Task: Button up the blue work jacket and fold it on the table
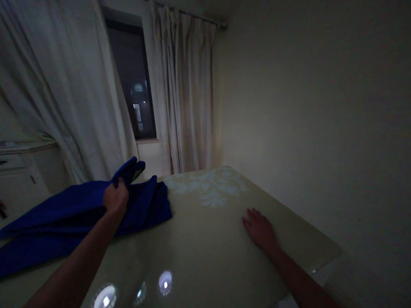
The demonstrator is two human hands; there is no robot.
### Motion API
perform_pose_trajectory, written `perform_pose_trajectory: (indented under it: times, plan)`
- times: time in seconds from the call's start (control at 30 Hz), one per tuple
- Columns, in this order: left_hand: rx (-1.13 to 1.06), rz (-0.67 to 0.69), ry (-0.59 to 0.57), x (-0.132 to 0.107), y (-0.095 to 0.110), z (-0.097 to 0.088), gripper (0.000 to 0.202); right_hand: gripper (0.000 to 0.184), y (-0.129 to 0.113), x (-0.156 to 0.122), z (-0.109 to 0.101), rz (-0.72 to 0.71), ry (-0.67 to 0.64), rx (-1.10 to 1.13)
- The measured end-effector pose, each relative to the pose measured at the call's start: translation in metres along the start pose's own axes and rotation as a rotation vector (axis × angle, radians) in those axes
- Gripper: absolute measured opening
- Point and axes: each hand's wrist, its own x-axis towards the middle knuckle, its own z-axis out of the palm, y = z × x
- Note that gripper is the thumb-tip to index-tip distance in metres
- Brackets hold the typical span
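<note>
A dark blue piece of clothing (147,210) lies bunched and stretched out over the left part of the table (200,250). My left hand (116,196) is closed on its upper part, lifting a fold above the rest. A small yellow-green patch shows inside that fold. What kind of garment it is, I cannot tell. To the right, my right hand (259,228) rests flat on the tabletop with its fingers stretched out, holding nothing, well apart from the blue cloth.
The glossy tabletop has a pale floral pattern (214,186) near its far corner and reflects lights in front. A plain wall (314,109) runs along the right side. Behind are long curtains (181,88), a dark window (130,76) and a white cabinet (11,176) at left.
</note>
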Motion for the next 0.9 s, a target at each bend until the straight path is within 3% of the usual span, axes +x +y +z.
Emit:
perform_pose_trajectory:
  times: [0.07, 0.13, 0.23, 0.27, 0.3, 0.33, 0.37, 0.43, 0.47, 0.53, 0.6, 0.67, 0.73, 0.8, 0.87, 0.9]
  plan:
    - [-0.016, 0.077, -0.069, -0.024, 0.029, -0.005, 0.075, 0.065, 0.002, 0.001, 0.004, -0.002, 0.011, 0.031]
    - [-0.09, 0.258, -0.251, -0.061, 0.053, -0.006, 0.068, 0.064, 0.005, 0.002, 0.006, -0.003, 0.01, 0.08]
    - [-0.303, 0.588, -0.79, -0.111, 0.068, -0.005, 0.072, 0.064, 0.01, 0.002, -0.002, 0.012, -0.004, 0.27]
    - [-0.342, 0.614, -0.941, -0.121, 0.063, -0.005, 0.072, 0.066, 0.011, 0.002, -0.007, 0.037, -0.002, 0.381]
    - [-0.333, 0.588, -1.014, -0.127, 0.053, -0.003, 0.069, 0.07, 0.013, 0.002, -0.012, 0.07, 0.003, 0.51]
    - [-0.268, 0.526, -0.98, -0.129, 0.038, 0.001, 0.066, 0.075, 0.015, 0.002, -0.018, 0.105, 0.011, 0.645]
    - [-0.166, 0.459, -0.87, -0.13, 0.018, 0.007, 0.065, 0.081, 0.017, 0.002, -0.023, 0.133, 0.016, 0.773]
    - [0.112, 0.393, -0.491, -0.13, -0.03, 0.022, 0.065, 0.089, 0.021, 0.002, -0.03, 0.146, 0.008, 0.958]
    - [0.232, 0.39, -0.371, -0.132, -0.054, 0.03, 0.072, 0.09, 0.022, 0.002, -0.032, 0.122, -0.01, 1.007]
    - [0.352, 0.43, -0.26, -0.139, -0.096, 0.042, 0.08, 0.086, 0.021, 0.0, -0.032, 0.042, -0.053, 1.033]
    - [0.41, 0.423, -0.171, -0.15, -0.12, 0.047, 0.088, 0.084, 0.017, -0.004, -0.031, -0.087, -0.077, 0.973]
    - [0.421, 0.335, -0.149, -0.16, -0.126, 0.044, 0.096, 0.096, 0.01, -0.01, -0.03, -0.212, -0.079, 0.812]
    - [0.36, 0.231, -0.235, -0.164, -0.12, 0.037, 0.103, 0.097, 0.002, -0.018, -0.032, -0.291, -0.083, 0.607]
    - [0.239, 0.187, -0.3, -0.165, -0.11, 0.027, 0.103, 0.067, -0.008, -0.025, -0.039, -0.317, -0.085, 0.463]
    - [0.103, 0.19, -0.26, -0.165, -0.1, 0.016, 0.088, 0.038, -0.018, -0.033, -0.049, -0.338, -0.046, 0.414]
    - [0.049, 0.205, -0.226, -0.167, -0.096, 0.01, 0.076, 0.033, -0.021, -0.037, -0.055, -0.345, 0.0, 0.419]
